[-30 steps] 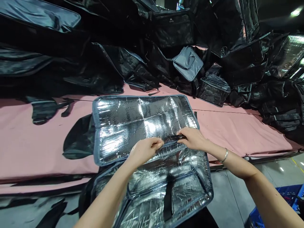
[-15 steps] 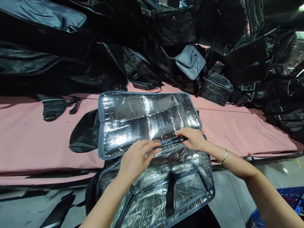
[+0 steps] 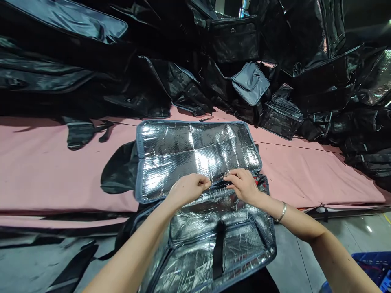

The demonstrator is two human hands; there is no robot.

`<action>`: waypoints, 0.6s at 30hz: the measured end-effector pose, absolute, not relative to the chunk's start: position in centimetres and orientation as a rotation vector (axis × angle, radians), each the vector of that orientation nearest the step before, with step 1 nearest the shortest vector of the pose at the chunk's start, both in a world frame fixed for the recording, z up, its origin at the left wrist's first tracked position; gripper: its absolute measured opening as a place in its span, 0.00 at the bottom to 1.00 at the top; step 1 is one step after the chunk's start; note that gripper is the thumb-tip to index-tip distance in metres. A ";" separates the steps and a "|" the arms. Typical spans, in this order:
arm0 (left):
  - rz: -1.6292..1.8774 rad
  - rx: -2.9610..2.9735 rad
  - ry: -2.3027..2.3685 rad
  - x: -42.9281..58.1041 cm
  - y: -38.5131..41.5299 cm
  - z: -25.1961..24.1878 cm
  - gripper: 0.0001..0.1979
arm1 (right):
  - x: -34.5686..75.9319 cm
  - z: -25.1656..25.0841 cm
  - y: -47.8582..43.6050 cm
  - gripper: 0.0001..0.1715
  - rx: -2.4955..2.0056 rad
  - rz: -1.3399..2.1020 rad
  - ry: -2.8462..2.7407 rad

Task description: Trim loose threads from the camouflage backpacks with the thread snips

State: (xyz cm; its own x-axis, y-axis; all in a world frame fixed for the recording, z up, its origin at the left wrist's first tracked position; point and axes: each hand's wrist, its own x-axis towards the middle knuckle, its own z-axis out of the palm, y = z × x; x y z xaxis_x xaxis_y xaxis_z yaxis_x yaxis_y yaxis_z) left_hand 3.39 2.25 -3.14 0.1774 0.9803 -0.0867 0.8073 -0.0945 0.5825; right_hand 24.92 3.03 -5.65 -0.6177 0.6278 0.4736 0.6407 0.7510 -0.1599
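Note:
An insulated bag [image 3: 189,252] with a crinkled silver foil lining and grey-blue edging lies opened before me. Its foil-lined lid [image 3: 168,142] is folded back on the table, away from me. My left hand [image 3: 191,189] is at the seam between lid and body, thumb and fingers closed in a pinch; anything in them is too small to make out. Just right of it, my right hand [image 3: 243,185] hovers over the same seam with bent fingers apart. A black strap [image 3: 218,250] runs down inside the bag. Something red shows by the right corner.
Pink cloth [image 3: 76,179] covers the table. Black bags [image 3: 235,38] are heaped along its far side, with a grey square bag [image 3: 251,83] among them. A blue plastic crate [image 3: 371,264] stands on the floor at lower right.
My left hand's fingers have closed into a pinch. My right hand has let go of the dark seam edge, its fingers now apart. The view has shifted slightly.

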 end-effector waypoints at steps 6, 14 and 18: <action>0.444 1.935 1.621 3.4 2.1 -2.7 0.11 | 23.6 -5.6 3.3 0.08 -0.927 -0.024 -2.475; 0.454 1.916 1.597 3.4 2.4 -2.6 0.10 | 23.4 -5.7 3.4 0.08 -0.923 -0.047 -2.510; 0.445 1.918 1.600 3.4 2.3 -2.6 0.10 | 23.4 -5.9 3.6 0.09 -0.913 -0.041 -2.517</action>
